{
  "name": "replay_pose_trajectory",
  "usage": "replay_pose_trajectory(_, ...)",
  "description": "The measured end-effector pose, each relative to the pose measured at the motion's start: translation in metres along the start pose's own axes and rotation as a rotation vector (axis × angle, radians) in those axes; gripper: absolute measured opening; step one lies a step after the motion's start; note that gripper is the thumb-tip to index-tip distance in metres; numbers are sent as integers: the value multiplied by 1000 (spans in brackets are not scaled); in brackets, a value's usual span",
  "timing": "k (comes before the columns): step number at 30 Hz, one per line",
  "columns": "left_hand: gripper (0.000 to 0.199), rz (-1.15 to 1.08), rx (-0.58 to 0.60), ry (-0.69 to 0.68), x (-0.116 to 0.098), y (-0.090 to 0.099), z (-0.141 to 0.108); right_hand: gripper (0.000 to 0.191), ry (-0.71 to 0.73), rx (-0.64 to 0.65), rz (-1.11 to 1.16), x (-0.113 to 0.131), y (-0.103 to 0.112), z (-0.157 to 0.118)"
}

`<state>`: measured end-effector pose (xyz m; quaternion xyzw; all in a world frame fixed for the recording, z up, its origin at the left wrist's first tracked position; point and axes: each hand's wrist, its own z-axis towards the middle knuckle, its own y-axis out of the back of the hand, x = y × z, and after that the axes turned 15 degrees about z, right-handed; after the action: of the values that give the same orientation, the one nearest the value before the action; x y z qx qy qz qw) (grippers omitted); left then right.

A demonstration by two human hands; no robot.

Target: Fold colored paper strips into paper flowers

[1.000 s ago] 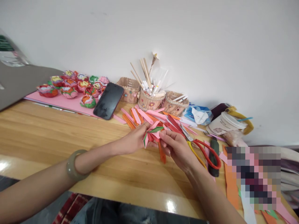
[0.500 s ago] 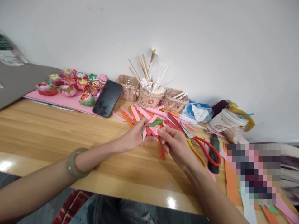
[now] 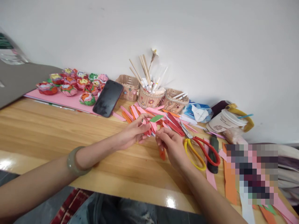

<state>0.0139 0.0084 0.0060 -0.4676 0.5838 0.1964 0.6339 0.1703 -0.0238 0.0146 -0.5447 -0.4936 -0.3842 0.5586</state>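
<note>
My left hand [image 3: 133, 132] pinches a small folded paper piece with green, pink and red petal-like points [image 3: 154, 119] between thumb and fingers. At its lower right end, my right hand [image 3: 171, 144] has its thumb and fingertips pressed together on the pink part. The inner folds are hidden by my fingers. Just behind both hands lies a loose pile of folded pink, orange and red paper strips [image 3: 173, 123]. Scissors [image 3: 190, 135] with one red and one yellow handle loop lie right of my right hand, blades against the pile.
Finished folded paper flowers [image 3: 70, 90] sit on pink sheets at the left. A phone [image 3: 107, 98] leans beside them. Three decorated baskets [image 3: 150, 99] stand along the wall. Tissues [image 3: 198, 112], a lidded cup [image 3: 221, 121] and a dark green tool [image 3: 213, 155] are at the right.
My left fingers have shifted over the folded paper, and it has turned so the green shows as one flat tip. My right hand has moved slightly left and down, still pinching.
</note>
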Motion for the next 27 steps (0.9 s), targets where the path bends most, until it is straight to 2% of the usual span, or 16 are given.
replay_pose_trajectory(3, 44, -50, 11, 3, 0, 4, 2, 20, 208, -92, -160, 0, 4, -3)
replay_pose_trajectory(7, 39, -33, 21, 11, 2, 6, 5, 1, 709, -204, -385, 2, 8, -7)
replay_pose_trajectory(9, 38, -2, -13, 23, 2, 5, 6, 5, 941, -246, -433, 4, 10, -8)
replay_pose_trajectory(11, 39, 37, -51, 26, 2, 3, 6, 16, 1063, -254, -527, 7, 11, -9)
replay_pose_trajectory(12, 40, 55, -57, 30, 2, 2, 5, 23, 1079, -216, -610, 8, 11, -9)
replay_pose_trajectory(14, 43, 78, -61, 30, 2, 0, 5, 32, 1049, -41, -794, 9, 11, -10)
replay_pose_trajectory(16, 43, 97, -72, 25, 2, 0, 5, 31, 1012, 151, -873, 10, 11, -10)
replay_pose_trajectory(17, 42, 116, -84, 18, 1, 0, 5, 29, 1017, 193, -856, 10, 11, -10)
replay_pose_trajectory(18, 40, 149, -99, 9, 1, 1, 5, 27, 1038, 177, -813, 10, 11, -10)
replay_pose_trajectory(20, 35, 245, -124, -28, 1, 2, 7, 25, 1086, 23, -715, 10, 12, -9)
replay_pose_trajectory(22, 29, 347, -135, -118, 1, 2, 9, 22, 1087, -114, -694, 11, 13, -7)
replay_pose_trajectory(23, 26, 395, -136, -167, 2, 2, 10, 21, 1068, -138, -717, 11, 13, -6)
replay_pose_trajectory(27, 17, 511, -143, -282, 4, 1, 9, 25, 977, -36, -828, 8, 12, -2)
